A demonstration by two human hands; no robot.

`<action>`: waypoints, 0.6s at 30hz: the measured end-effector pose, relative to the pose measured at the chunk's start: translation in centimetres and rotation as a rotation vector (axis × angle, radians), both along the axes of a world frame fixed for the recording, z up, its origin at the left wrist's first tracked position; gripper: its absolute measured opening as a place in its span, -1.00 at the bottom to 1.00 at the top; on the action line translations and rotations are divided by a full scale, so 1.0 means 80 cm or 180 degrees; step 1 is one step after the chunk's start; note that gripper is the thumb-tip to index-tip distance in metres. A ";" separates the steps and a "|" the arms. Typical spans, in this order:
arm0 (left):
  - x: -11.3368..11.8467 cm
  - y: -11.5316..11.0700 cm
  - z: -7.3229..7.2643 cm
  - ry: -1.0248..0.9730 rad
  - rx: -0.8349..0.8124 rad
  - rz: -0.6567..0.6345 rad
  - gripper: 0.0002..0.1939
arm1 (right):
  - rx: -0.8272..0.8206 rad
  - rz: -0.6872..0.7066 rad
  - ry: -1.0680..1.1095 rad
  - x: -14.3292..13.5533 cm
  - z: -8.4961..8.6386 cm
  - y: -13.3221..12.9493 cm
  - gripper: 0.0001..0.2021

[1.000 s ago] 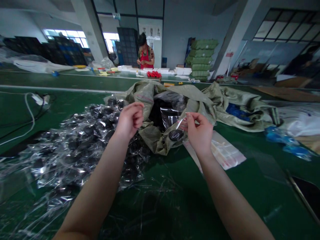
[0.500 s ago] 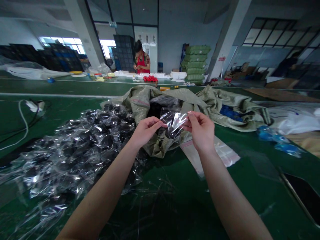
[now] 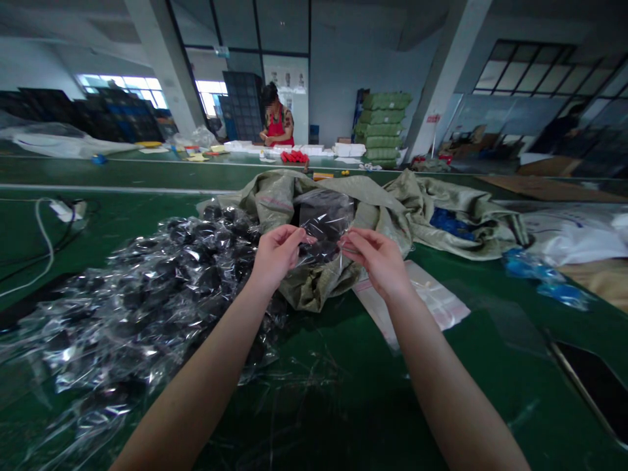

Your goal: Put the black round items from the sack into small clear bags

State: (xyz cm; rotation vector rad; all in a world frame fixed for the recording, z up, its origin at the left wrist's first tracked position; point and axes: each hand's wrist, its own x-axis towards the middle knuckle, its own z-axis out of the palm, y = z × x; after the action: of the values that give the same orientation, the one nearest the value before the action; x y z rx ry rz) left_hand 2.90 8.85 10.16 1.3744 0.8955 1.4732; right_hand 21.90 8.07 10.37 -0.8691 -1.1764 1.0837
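Note:
Between my two hands a clear plastic bag [image 3: 324, 229] is held up, with something dark low inside it. My left hand [image 3: 279, 254] pinches the bag's left side between thumb and fingers. On the other side, my right hand [image 3: 375, 256] grips it with closed fingertips. Right behind the bag lies a grey-green woven sack [image 3: 314, 288], its mouth dark and partly covered by the bag. To the left of my left hand spreads a big heap of black items in clear bags [image 3: 186, 268]; their exact kind is hard to make out.
On the green table [image 3: 353, 405] a phone [image 3: 593, 383] lies at the right edge, near blue wrapped items [image 3: 549, 275]. A flat clear packet [image 3: 432, 294] sits under my right forearm. A power strip [image 3: 69, 210] is at left. A co-worker [image 3: 279, 121] stands across the table.
The bag has turned from crumpled and shiny to more spread out and upright. My right hand has come slightly left and lower; my left hand has shifted a little left.

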 end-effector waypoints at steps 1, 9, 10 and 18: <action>-0.001 0.000 0.000 0.0000 0.0008 -0.0044 -0.72 | 0.0034 0.0002 -0.0042 -0.001 -0.002 0.001 -0.71; -0.018 0.009 -0.003 0.0636 0.0374 -0.0054 -0.67 | 0.0201 -0.0061 -0.0101 0.003 -0.012 0.011 -0.76; -0.020 0.011 -0.004 0.0772 0.0454 0.0031 -0.67 | 0.0243 -0.0070 -0.0093 0.003 -0.013 0.012 -0.77; -0.023 0.017 -0.011 0.1245 0.0779 0.0225 -0.76 | 0.0617 -0.0254 -0.0164 0.002 -0.019 0.017 -0.77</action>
State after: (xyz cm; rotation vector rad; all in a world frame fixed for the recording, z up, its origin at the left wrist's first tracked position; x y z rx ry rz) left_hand 1.04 10.23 9.27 1.8728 1.0380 1.4261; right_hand 22.07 9.40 8.81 -0.7897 -1.2565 0.8712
